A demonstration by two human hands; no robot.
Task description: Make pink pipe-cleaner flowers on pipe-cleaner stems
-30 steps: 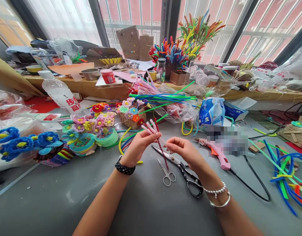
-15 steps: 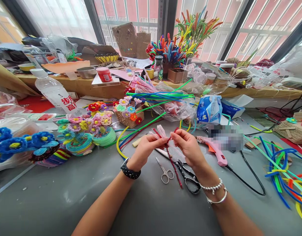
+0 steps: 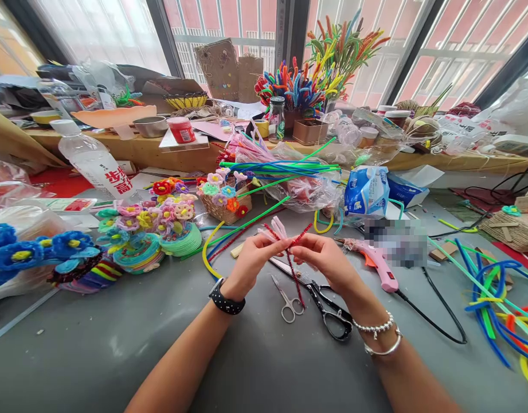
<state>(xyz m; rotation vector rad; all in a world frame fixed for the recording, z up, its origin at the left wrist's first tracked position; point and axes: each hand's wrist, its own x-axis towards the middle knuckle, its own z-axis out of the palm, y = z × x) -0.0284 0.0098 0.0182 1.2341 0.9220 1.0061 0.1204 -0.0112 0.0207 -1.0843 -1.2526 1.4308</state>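
Between my fingertips is a dark red pipe cleaner, its long end hanging down and short ends sticking up. A pale pink looped piece rises beside it. My left hand pinches both where they meet. My right hand is closed on the red pipe cleaner, its fingertips close to the left ones. Below lie small silver scissors and larger black-handled scissors, on the grey table.
A pink glue gun with a black cord lies at the right, near coloured pipe cleaners. Pipe-cleaner flowers in pots stand at the left. Behind are a water bottle, a woven basket and a blue packet.
My right hand has shifted slightly down, its fingers now folded closer to the left ones. The hanging red end has swung left, over the small scissors' handle.
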